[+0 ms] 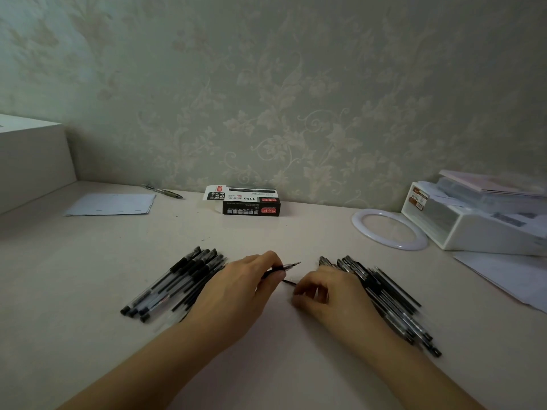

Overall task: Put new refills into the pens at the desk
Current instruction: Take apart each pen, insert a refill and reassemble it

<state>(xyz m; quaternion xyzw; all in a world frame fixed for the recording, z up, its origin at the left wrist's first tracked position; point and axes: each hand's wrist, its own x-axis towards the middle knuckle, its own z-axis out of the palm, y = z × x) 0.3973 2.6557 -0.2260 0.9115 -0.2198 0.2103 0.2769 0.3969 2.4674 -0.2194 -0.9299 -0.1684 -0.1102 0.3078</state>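
Note:
On the pale desk (266,365) my left hand (239,288) grips a clear pen (288,266) whose metal tip points right and away. My right hand (328,291), fingers curled, pinches a thin dark refill (288,281) just below that pen. A pile of several black-capped clear pens (174,282) lies to the left, partly under my left hand. Another pile of pens and loose black refills (390,300) lies to the right, behind my right hand.
A black refill box (248,202) with an open flap stands by the wall. Also on the desk: a sheet of paper (112,204) and a lone pen (162,191) at back left, a white ring (387,227), a white organiser (479,220) and papers (503,276) at right.

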